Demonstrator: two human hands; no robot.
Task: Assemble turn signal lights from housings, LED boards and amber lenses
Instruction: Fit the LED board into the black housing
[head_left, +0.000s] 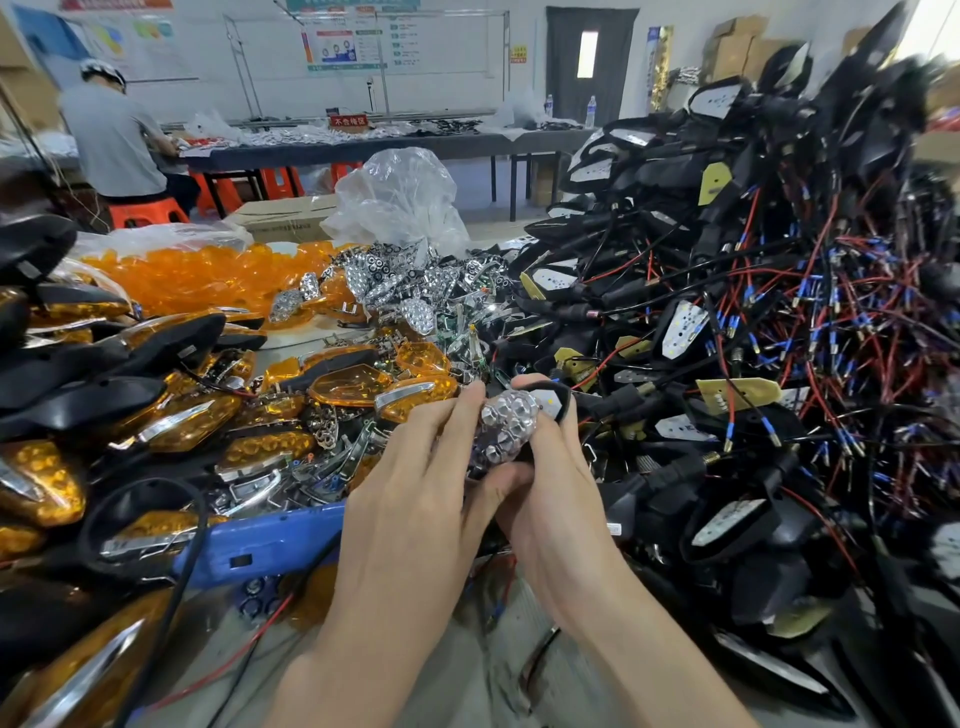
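Mid-step, prob. seating chrome reflector (506, 428) into black housing (558, 397); gripping housing w/ right hand (550, 499), fingers curled round its far rim; pinching reflector w/ left hand (415, 467), fingertips on top edge, thumb underneath; to do it well: line up reflector cups w/ LEDs on white LED board (550, 401) peeking out at housing's far end; press evenly round the rim, not on faceted centre; keep any lead out of the seam; check flush all round before reaching for an amber lens; right of held housing, piled well above it: big tangle of wired housings (753, 312), red/black leads w/ blue tips; beyond held housing: heap of loose reflectors (395, 280), then clear plastic bag (400, 202) and cardboard box (285, 218); beyond-left: amber lenses (197, 275) in bulk; left of held housing: finished lights (171, 415) stacked, amber faces + black backs; blue bin (270, 540) near-left; hardly any bare tabletop (306, 338) showing; far beyond held housing: long table (363, 145) w/ more parts, person (114, 140) seated on orange stool (145, 213), back turned; posters (343, 47) on white wall, dark door (589, 57), stacked cartons (737, 52) far beyond-right.
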